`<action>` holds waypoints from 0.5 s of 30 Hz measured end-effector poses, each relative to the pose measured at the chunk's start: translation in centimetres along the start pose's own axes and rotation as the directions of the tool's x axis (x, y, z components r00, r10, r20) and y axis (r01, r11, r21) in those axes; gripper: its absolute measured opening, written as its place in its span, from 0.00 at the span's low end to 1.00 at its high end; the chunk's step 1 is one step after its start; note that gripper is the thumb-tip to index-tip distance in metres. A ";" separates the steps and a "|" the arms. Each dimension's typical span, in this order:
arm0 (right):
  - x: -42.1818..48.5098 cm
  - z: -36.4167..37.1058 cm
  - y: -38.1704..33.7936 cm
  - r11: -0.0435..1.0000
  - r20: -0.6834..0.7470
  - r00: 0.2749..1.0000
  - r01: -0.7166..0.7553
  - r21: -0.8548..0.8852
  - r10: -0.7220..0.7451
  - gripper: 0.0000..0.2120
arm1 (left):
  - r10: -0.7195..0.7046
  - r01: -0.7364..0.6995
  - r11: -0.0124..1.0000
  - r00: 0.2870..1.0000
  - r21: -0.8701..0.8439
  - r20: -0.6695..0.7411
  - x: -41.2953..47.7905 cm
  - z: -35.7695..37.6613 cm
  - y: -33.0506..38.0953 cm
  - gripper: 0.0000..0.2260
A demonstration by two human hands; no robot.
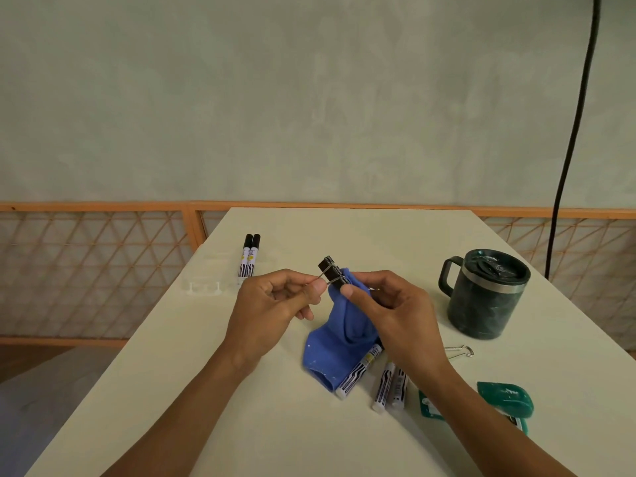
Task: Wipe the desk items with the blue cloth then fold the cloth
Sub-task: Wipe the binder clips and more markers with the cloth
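Above the middle of the white desk [309, 435], my left hand [275, 304] pinches the wire handle of a black binder clip [331, 268]. My right hand [389, 304] holds the blue cloth [339, 342] bunched against the clip's lower side. The cloth's free end hangs down and rests on the desk, partly over a white marker [359, 371]. Two more white markers [390, 385] lie side by side next to it, partly hidden by my right forearm.
A dark green lidded mug [485, 294] stands at the right. A loose wire clip [459, 351] lies in front of it. A green tape dispenser [506, 399] sits at the right front. Two black-capped markers [249, 256] and a clear plastic case [206, 284] lie at the far left.
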State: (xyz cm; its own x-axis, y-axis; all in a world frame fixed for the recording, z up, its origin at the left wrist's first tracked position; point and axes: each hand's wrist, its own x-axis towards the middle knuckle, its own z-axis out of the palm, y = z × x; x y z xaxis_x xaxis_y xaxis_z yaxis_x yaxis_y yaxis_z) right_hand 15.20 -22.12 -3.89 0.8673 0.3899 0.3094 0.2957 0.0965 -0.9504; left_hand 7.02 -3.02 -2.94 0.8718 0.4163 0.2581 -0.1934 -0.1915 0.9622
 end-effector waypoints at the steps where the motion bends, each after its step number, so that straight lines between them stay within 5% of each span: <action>1: 0.0 -0.1 0.1 0.999 -0.043 0.999 0.026 -0.028 -0.028 0.09 | 0.004 -0.004 1.000 1.000 -0.001 -0.005 0.0 0.0 0.0 0.04; 4: 0.0 -0.6 0.3 0.950 -0.119 0.963 0.208 -0.231 -0.240 0.10 | 0.008 -0.008 1.000 0.999 0.001 -0.035 0.1 0.0 0.1 0.05; 8: 0.0 -0.2 1.6 0.663 0.089 0.821 0.514 -0.545 -0.564 0.12 | 0.019 -0.018 1.000 0.997 0.012 -0.069 0.1 -0.1 0.1 0.04; 12: 0.9 -0.3 2.7 0.427 0.249 0.749 0.581 -0.693 -0.615 0.10 | 0.019 -0.016 0.999 0.995 0.033 -0.096 0.2 -0.2 -0.2 0.04; 15: 1.0 -0.1 2.5 0.388 0.258 0.737 0.580 -0.716 -0.625 0.09 | 0.040 -0.034 0.997 0.995 0.066 -0.091 0.2 -0.2 -0.2 0.04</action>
State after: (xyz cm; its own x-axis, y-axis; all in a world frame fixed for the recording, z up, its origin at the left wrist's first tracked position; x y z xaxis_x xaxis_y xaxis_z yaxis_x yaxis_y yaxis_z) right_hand 16.81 -21.55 -6.01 0.3510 0.4631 0.8138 0.9045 -0.3924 -0.1669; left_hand 7.10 -2.72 -3.02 0.8189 0.4871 0.3035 -0.1934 -0.2636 0.9450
